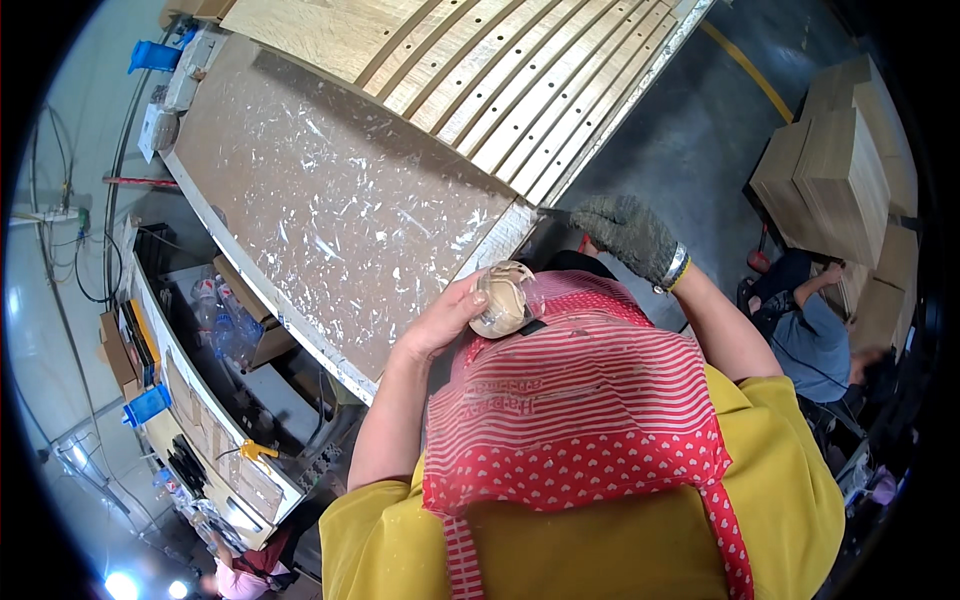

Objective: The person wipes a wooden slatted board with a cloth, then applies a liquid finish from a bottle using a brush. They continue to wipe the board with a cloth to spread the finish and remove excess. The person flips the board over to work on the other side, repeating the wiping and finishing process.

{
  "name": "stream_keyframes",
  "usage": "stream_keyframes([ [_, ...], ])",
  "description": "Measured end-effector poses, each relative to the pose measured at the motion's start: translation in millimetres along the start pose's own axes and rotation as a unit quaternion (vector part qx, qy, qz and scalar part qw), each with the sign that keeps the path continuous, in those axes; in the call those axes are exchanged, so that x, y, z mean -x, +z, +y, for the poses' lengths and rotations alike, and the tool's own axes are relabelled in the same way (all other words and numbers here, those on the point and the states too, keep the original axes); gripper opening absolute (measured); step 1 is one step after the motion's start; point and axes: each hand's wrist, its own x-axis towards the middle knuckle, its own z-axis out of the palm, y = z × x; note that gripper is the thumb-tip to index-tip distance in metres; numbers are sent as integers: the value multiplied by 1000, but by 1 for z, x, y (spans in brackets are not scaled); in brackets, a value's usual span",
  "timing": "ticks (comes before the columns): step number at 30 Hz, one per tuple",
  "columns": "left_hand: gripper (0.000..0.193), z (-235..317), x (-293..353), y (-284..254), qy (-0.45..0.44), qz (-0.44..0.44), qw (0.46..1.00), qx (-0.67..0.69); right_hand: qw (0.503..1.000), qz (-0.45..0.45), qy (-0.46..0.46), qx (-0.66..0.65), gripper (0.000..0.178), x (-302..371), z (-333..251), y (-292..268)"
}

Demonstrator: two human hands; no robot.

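My bare left hand (455, 312) grips a clear plastic cup (503, 300) from its side, close to my apron. Beige paste, like wood filler, coats the inside of the cup. My right hand (628, 238) wears a dark grey knit glove and is beside the workbench's near right corner. Its fingers are curled round something mostly hidden; a small red bit and a thin dark edge show by the fingertips. In front of me is the workbench (330, 215), its brown top spotted with white smears. Several pale wooden boards (500, 75) with rows of dark holes lie side by side at its far end.
Stacked boards or cartons (830, 175) stand at the right, where a person in a grey-blue shirt (810, 345) works. At the left are a second bench (185, 390), plastic bottles (228, 325) and a blue holder (155, 57). Another person (245, 575) is at lower left.
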Motion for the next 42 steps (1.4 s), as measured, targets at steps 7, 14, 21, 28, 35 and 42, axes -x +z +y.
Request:
stream_keyframes([
  [7,68,-2,-9,14,7,8,1000,-27,994,-44,62,-79,19,14,-40,-16],
  [14,71,0,-20,16,37,12,999,-21,999,-28,18,-43,32,28,-33,-13],
  [21,78,6,-21,17,53,-15,997,55,993,-43,62,-94,28,19,-49,-16],
  [28,88,10,-14,23,3,12,996,89,948,-58,-217,225,25,-2,-60,-29],
  [35,90,11,1,3,23,6,994,105,954,-39,-74,288,21,-13,-105,-63],
  [42,70,18,-4,-9,135,18,989,64,958,22,204,-201,33,-9,-119,-50],
])
